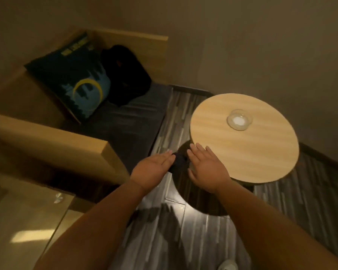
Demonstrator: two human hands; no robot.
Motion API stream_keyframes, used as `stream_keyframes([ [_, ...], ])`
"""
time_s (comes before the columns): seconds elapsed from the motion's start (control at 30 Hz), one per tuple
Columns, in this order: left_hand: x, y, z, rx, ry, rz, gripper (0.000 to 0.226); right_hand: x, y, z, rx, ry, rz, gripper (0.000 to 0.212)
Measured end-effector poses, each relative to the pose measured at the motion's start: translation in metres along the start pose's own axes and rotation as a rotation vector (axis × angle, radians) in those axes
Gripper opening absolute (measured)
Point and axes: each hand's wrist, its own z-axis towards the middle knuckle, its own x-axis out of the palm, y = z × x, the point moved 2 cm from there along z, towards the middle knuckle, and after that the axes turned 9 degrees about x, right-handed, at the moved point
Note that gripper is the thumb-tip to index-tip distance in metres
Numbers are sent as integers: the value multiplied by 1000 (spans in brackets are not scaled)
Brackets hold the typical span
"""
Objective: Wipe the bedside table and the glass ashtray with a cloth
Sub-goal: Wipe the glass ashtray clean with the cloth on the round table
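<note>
A: Bench (47, 137) first, a wooden frame with a dark seat pad, well to the left of the bedside table (261, 152). A printed cushion (74, 80) and a black bag (125, 75) lean in its far corner.

B: And the table itself?

A: Round, light wood top, standing on a striped grey floor (310, 191) near the wall. The glass ashtray (239, 120) sits on the far part of its top, upright, with something white inside.

B: The hands?

A: Both are held flat with fingers stretched out, just off the table's near-left edge. The right hand (207, 168) has its fingertips over the rim. The left hand (152, 168) is just left of it.

B: The cloth?

A: A dark cloth (179, 160) bunches between the two hands, beside the table's edge. Whether either hand really grips it I cannot tell; the palms look open.
</note>
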Motion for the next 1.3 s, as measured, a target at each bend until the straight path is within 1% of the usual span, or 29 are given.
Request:
stream_keyframes([
  [0.1,3,-35,62,80,40,-3,62,1,-67,-12,72,15,21,64],
  [0.17,7,-56,101,90,81,-6,59,4,-110,-20,125,22,22,64],
  [0.3,21,-95,174,169,96,-17,58,9,-189,-35,224,35,45,64],
  [0.4,34,-121,229,240,125,-15,49,14,-246,-45,283,42,41,64],
  [0.5,46,-145,278,290,139,40,49,22,-299,-55,346,62,25,64],
  [0.63,60,-169,339,312,156,40,49,38,-352,-58,426,84,48,64],
  [0.8,89,-185,395,401,191,37,50,64,-389,-51,487,83,80,65],
  [0.83,95,-188,404,402,181,-11,49,68,-395,-48,501,73,91,64],
  [0.9,107,-190,418,347,138,-147,48,76,-405,-42,528,59,108,64],
  [0.97,127,-186,426,319,137,-229,44,85,-414,-36,557,61,124,64],
  [1.03,154,-179,427,363,201,-105,48,93,-421,-31,586,58,139,64],
  [1.1,173,-171,421,358,248,-23,59,101,-424,-26,600,47,161,64],
  [1.2,176,-165,413,410,228,-67,73,102,-419,-15,596,15,204,63],
  [1.23,171,-162,410,418,206,-102,74,99,-414,-9,577,9,215,64],
  [1.3,159,-149,400,393,112,-174,71,90,-403,6,524,7,228,65],
])
